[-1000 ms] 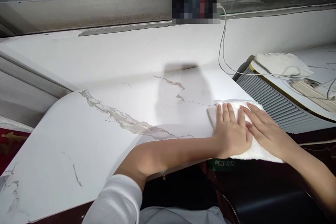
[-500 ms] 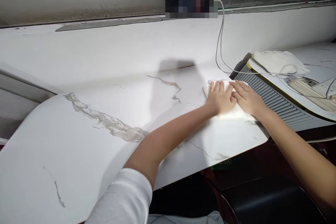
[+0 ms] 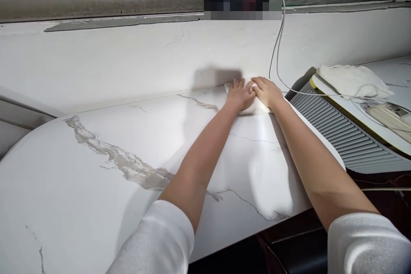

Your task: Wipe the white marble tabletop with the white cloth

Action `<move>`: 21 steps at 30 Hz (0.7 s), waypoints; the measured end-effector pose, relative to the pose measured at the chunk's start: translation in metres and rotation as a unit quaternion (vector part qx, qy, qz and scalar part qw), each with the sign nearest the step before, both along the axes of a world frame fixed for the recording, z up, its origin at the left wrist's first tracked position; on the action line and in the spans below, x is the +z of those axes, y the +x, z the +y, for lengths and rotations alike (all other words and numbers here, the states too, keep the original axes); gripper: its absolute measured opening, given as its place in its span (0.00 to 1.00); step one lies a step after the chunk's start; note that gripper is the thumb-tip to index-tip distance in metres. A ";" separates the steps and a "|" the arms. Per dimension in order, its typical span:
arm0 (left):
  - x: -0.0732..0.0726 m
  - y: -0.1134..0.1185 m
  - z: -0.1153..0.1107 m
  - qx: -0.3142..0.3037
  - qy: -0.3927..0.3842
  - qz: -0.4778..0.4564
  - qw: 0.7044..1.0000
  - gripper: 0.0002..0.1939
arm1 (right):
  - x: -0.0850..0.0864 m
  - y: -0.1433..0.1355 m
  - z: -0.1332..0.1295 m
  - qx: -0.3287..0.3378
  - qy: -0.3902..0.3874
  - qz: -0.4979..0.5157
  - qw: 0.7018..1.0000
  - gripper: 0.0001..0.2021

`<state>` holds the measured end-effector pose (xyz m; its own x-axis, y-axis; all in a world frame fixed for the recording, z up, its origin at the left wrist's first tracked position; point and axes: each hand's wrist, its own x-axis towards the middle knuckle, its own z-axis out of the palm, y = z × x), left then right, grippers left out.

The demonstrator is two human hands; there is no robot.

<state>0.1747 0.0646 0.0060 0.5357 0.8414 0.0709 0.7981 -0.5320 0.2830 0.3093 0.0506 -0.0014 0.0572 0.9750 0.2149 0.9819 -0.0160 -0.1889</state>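
Both my hands rest on a white cloth (image 3: 255, 106) at the back of a white marble-patterned table (image 3: 105, 205), close to the wall. My left hand (image 3: 240, 95) lies flat on the cloth's left part, fingers stretched toward the wall. Beside it, my right hand (image 3: 267, 93) presses the cloth's right part with its fingers pointing left. The two hands nearly touch, and some of the cloth is hidden beneath them. Neither hand is closed round the cloth.
On the right stands a white ribbed unit (image 3: 340, 132) with a gold edge. A second white cloth (image 3: 353, 80) and a power strip (image 3: 390, 120) lie on its top. A white cable (image 3: 278, 55) hangs along the wall. Below the front edge is a dark seat (image 3: 298, 252).
My hands and the cloth have slid away from me and a little left, from the table's right part to its back edge by the wall. The view has shifted slightly.
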 end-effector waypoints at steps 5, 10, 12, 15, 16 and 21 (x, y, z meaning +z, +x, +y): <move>0.000 -0.002 -0.018 0.015 -0.005 0.007 1.000 0.29 | 0.000 -0.002 -0.017 0.015 -0.025 -0.013 0.999 0.29; -0.001 -0.015 -0.063 0.006 -0.004 0.007 1.000 0.29 | 0.001 -0.015 -0.067 0.021 -0.031 -0.036 0.999 0.28; -0.002 -0.023 -0.092 -0.001 -0.003 0.001 1.000 0.29 | 0.002 -0.022 -0.098 0.012 -0.032 -0.046 0.998 0.28; -0.001 -0.037 -0.143 -0.010 -0.002 -0.001 1.000 0.29 | 0.002 -0.034 -0.152 0.007 -0.033 -0.050 0.998 0.28; -0.001 -0.042 -0.159 -0.021 0.006 0.001 1.000 0.29 | 0.001 -0.039 -0.171 0.006 -0.030 -0.049 0.998 0.28; 0.000 -0.072 -0.226 -0.079 0.034 0.007 0.996 0.30 | -0.005 -0.058 -0.247 0.020 -0.024 -0.022 0.999 0.29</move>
<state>0.1023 -0.1614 0.0062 0.6621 0.7404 0.1162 0.7070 -0.6685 0.2309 0.2513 -0.1967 -0.0060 0.0103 0.9856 0.1690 0.9891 0.0147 -0.1463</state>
